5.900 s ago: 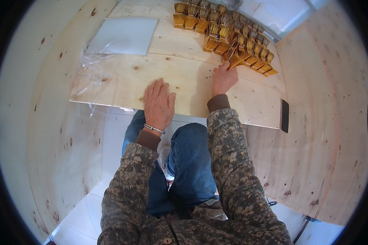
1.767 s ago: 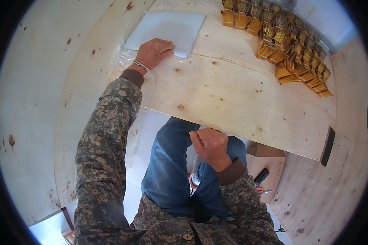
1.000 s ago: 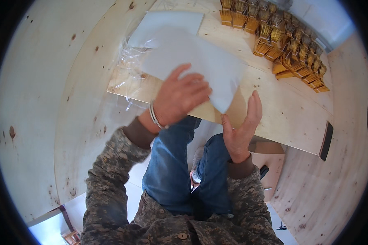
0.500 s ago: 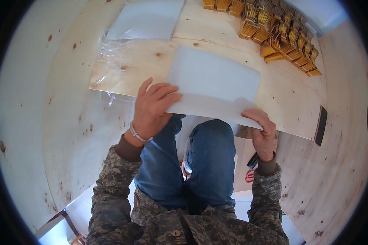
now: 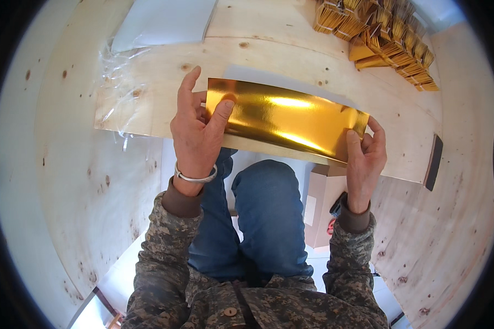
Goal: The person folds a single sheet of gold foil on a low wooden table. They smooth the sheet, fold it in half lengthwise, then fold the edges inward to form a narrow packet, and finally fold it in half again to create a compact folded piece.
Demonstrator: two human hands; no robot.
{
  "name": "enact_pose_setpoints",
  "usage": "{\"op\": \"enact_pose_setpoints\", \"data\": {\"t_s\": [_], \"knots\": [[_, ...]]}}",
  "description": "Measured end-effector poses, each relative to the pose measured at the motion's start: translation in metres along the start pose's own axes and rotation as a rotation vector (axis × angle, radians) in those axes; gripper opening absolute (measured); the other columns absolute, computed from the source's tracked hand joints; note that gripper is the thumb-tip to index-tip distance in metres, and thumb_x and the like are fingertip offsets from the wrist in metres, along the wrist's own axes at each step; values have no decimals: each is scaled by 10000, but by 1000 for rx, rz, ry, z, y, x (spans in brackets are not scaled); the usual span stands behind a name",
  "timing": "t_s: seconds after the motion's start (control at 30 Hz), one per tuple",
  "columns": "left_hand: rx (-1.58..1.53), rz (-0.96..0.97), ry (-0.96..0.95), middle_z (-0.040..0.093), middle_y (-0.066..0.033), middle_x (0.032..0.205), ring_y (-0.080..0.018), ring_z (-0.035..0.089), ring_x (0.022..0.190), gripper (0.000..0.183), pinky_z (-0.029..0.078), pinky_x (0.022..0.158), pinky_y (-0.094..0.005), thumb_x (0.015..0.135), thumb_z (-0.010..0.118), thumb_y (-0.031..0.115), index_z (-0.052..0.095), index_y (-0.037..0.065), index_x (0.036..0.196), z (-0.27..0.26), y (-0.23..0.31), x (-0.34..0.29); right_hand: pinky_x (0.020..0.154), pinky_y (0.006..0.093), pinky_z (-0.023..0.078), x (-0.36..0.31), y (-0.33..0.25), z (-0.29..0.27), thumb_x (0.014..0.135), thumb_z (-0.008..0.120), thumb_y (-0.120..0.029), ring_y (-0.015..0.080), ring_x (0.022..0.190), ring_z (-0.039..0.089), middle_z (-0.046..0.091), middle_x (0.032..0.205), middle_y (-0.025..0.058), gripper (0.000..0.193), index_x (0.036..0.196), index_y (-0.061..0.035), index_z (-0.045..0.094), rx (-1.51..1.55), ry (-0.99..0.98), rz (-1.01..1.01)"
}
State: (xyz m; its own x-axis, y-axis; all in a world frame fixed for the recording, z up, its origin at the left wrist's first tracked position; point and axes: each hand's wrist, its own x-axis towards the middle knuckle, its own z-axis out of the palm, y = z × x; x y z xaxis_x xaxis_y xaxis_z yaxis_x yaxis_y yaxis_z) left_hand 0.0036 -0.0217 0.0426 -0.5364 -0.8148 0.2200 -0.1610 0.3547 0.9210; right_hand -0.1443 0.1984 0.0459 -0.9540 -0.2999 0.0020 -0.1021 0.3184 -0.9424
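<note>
A shiny gold foil sheet [image 5: 291,118] is held tilted above the near edge of the wooden table, its mirror-like face showing. My left hand [image 5: 198,129] grips its left end, thumb on the gold face and the other fingers partly hidden behind. At the right end, my right hand [image 5: 368,159] pinches the sheet the same way, thumb in front. A pale strip [image 5: 291,78] shows just beyond the sheet's far edge; I cannot tell whether it is paper or a shadow.
A stack of white sheets [image 5: 162,22] lies at the far left, with crumpled clear plastic [image 5: 118,77] beside it. Bundles of folded gold paper [image 5: 389,46] stand at the far right. Below the table are a cardboard box [image 5: 321,205] and red-handled scissors [image 5: 331,226].
The sheet showed a white face lying on the table; now a gold face is toward me and it is lifted. Both hands have shifted from its near edge to its ends, thumbs on top.
</note>
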Motion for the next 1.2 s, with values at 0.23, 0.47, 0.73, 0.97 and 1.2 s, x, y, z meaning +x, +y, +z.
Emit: {"op": "enact_pose_setpoints", "data": {"t_s": [0.23,0.47,0.73,0.97,1.2], "knots": [[267,-18,-35,688,-166,1098,-237,683,753,624,552,649,-307,854,757,139,487,61,1410,10,4,-12,607,225,491,4,4,-7,915,668,-16,101,623,595,635,697,64,457,1349,-2,526,-383,4,-93],[695,439,39,618,-114,1251,-263,617,1057,410,486,877,-380,807,795,198,694,80,1186,8,16,-14,571,228,498,12,7,-2,914,683,-35,105,601,629,632,671,48,448,1340,-14,544,-434,16,-89],[762,367,-407,562,-180,1389,-369,542,1246,654,427,1038,-454,917,603,587,655,21,1241,5,18,-10,553,205,482,16,4,0,915,686,-55,86,575,620,622,675,36,411,1306,-24,563,-427,24,-19],[792,325,-496,498,-205,1433,-382,511,1277,763,421,1053,-461,908,548,664,621,5,1285,7,10,-4,584,198,491,20,6,-5,915,680,-72,91,639,596,655,998,95,287,1198,-33,652,-541,-8,-151],[774,304,-484,511,-218,1357,-373,513,1221,757,438,1018,-445,888,576,654,638,-8,1249,8,11,0,658,225,531,26,18,-9,922,682,-89,145,875,612,612,1131,117,203,1112,-45,740,-500,-37,-310]]}}
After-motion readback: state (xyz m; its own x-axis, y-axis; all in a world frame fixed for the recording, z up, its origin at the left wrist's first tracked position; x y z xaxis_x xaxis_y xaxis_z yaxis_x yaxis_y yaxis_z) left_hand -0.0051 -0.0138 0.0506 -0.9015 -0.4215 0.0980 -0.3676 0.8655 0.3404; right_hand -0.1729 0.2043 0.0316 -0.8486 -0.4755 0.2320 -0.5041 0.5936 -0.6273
